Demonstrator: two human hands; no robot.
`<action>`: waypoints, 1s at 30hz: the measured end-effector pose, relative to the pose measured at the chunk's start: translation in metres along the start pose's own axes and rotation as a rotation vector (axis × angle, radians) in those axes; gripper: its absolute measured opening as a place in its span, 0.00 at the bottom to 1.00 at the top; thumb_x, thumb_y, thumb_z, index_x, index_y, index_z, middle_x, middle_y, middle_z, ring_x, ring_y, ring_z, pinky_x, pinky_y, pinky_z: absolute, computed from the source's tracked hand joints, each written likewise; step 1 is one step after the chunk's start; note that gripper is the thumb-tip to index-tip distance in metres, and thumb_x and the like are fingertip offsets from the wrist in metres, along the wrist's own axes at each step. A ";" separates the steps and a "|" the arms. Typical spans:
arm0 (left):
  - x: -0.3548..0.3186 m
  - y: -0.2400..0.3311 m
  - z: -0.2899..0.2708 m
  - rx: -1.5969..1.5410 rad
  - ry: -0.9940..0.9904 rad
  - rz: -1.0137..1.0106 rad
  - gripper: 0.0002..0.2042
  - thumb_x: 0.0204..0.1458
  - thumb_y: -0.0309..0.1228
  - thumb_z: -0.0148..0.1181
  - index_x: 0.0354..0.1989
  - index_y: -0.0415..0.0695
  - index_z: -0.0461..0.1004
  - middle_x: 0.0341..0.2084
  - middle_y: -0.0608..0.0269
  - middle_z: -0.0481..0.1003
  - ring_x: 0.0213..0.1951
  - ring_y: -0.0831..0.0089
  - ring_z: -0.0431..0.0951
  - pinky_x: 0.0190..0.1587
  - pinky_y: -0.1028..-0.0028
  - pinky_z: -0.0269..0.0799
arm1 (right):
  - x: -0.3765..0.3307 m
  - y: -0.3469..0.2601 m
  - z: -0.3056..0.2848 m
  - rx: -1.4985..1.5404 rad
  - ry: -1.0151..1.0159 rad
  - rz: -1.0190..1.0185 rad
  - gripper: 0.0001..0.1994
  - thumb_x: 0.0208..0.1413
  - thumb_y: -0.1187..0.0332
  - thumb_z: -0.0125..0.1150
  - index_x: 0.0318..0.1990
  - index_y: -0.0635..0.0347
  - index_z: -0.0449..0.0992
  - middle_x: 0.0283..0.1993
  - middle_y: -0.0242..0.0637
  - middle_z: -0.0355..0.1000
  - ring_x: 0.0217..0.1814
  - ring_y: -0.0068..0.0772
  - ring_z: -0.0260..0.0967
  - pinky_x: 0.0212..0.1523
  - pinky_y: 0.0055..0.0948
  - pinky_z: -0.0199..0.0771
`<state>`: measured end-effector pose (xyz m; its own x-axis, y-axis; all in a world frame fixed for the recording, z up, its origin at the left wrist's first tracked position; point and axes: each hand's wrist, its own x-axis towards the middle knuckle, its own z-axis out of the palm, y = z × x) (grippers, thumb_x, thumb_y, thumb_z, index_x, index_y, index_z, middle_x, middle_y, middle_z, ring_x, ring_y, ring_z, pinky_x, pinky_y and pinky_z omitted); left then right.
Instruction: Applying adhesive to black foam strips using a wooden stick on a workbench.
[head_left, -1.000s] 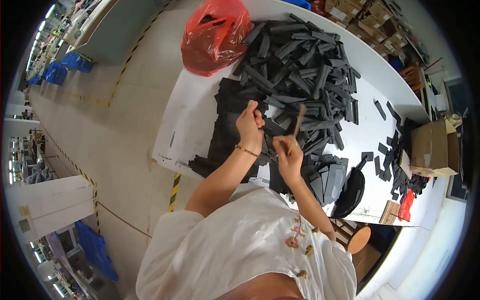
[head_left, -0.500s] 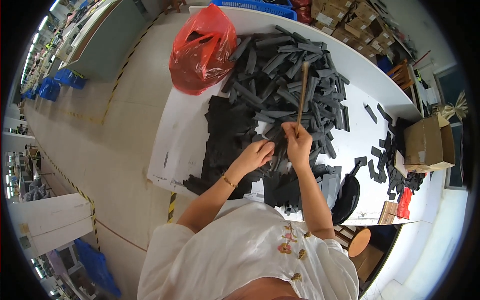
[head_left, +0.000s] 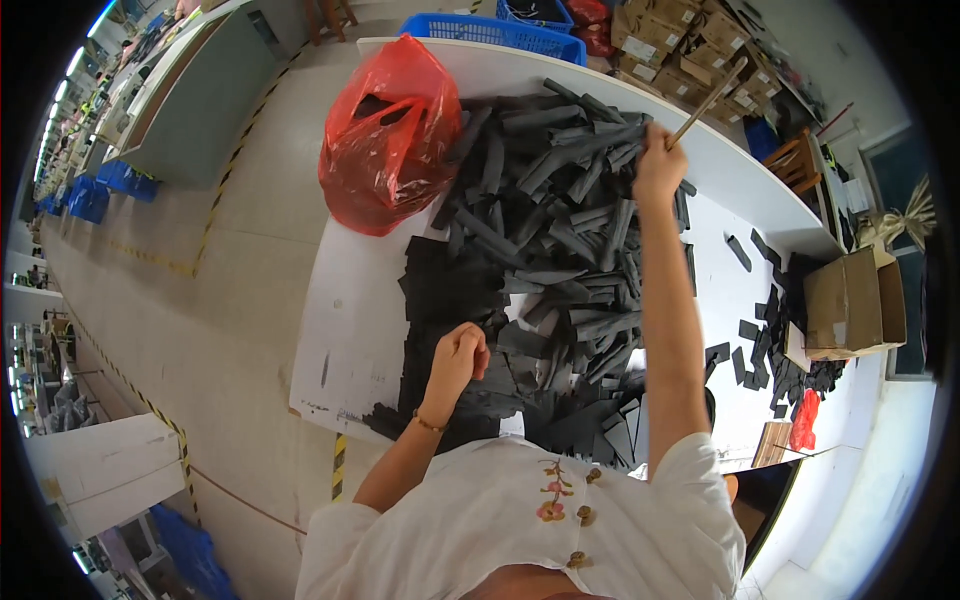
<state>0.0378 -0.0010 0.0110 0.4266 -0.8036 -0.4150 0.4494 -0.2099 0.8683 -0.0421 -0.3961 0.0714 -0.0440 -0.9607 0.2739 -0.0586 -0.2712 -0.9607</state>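
My right hand (head_left: 660, 172) is stretched out over the far right of a pile of rolled dark-grey strips (head_left: 560, 180). Its fingers are wrapped round a thin wooden stick (head_left: 708, 103), which slants up past the table's raised back edge. A dark strip end lies close by these fingers; whether they touch it I cannot tell. Curled in, my left hand (head_left: 460, 358) hovers over flat black pieces (head_left: 440, 290) at the near left, and nothing shows in it. Between my arms lie more flat dark pieces (head_left: 585, 425).
A red plastic bag (head_left: 390, 140) stands at the table's far left corner. To the right are scattered black scraps (head_left: 762, 330), an open cardboard box (head_left: 845, 300) and a small red bag (head_left: 804, 420). Blue crates (head_left: 495, 40) and stacked cartons (head_left: 690, 45) are behind the back edge.
My right hand has swung far forward and right with the stick, from the pile's near part to its far edge. My left hand has drawn back toward me and left, apart from the right.
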 end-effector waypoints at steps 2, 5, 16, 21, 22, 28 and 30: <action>0.004 -0.005 0.001 0.056 0.009 -0.004 0.15 0.62 0.35 0.47 0.25 0.40 0.69 0.12 0.67 0.67 0.13 0.82 0.63 0.16 0.81 0.57 | 0.043 0.023 -0.020 -0.025 0.036 0.022 0.12 0.60 0.64 0.56 0.37 0.66 0.77 0.23 0.28 0.71 0.25 0.19 0.60 0.28 0.24 0.61; 0.013 -0.013 0.000 0.130 0.010 -0.001 0.11 0.59 0.32 0.53 0.31 0.38 0.75 0.13 0.68 0.68 0.14 0.83 0.65 0.18 0.81 0.59 | 0.051 0.036 -0.044 -0.446 0.035 0.024 0.15 0.59 0.61 0.55 0.42 0.65 0.76 0.27 0.32 0.76 0.24 0.21 0.62 0.29 0.24 0.63; 0.055 -0.043 0.046 1.001 -0.383 0.542 0.05 0.46 0.26 0.62 0.32 0.42 0.76 0.27 0.61 0.75 0.33 0.64 0.75 0.39 0.70 0.71 | -0.188 0.047 -0.234 -0.433 -0.449 0.326 0.17 0.63 0.58 0.51 0.41 0.65 0.75 0.22 0.27 0.66 0.25 0.16 0.58 0.26 0.21 0.57; 0.091 -0.101 0.077 1.236 -0.327 0.715 0.07 0.43 0.28 0.65 0.32 0.45 0.76 0.32 0.64 0.73 0.42 0.62 0.71 0.44 0.68 0.69 | -0.262 0.038 -0.286 -0.403 -0.454 0.404 0.13 0.62 0.65 0.54 0.40 0.69 0.74 0.22 0.30 0.66 0.26 0.17 0.62 0.28 0.22 0.62; 0.100 -0.108 0.083 1.421 -0.316 0.772 0.08 0.42 0.30 0.66 0.31 0.45 0.77 0.32 0.64 0.72 0.43 0.62 0.70 0.45 0.66 0.69 | -0.273 0.037 -0.291 -0.377 -0.449 0.412 0.13 0.62 0.65 0.54 0.40 0.69 0.74 0.23 0.29 0.66 0.26 0.17 0.62 0.28 0.22 0.63; 0.118 -0.102 0.079 1.402 -0.396 0.751 0.03 0.41 0.32 0.64 0.20 0.48 0.79 0.28 0.69 0.74 0.44 0.63 0.70 0.43 0.63 0.66 | -0.292 0.015 -0.310 -0.705 -0.529 0.054 0.07 0.55 0.69 0.60 0.39 0.61 0.78 0.31 0.42 0.74 0.29 0.45 0.71 0.29 0.33 0.71; 0.107 -0.080 0.072 1.287 -0.382 0.697 0.04 0.44 0.34 0.63 0.25 0.49 0.80 0.31 0.72 0.75 0.46 0.66 0.68 0.46 0.63 0.63 | -0.289 0.006 -0.314 -0.746 -0.538 0.023 0.07 0.54 0.69 0.60 0.39 0.60 0.78 0.29 0.40 0.73 0.28 0.43 0.71 0.28 0.34 0.70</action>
<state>-0.0087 -0.1105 -0.0831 -0.0563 -0.9948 0.0851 -0.8099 0.0954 0.5787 -0.3430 -0.1019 0.0009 0.4058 -0.9138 0.0179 -0.7001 -0.3234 -0.6367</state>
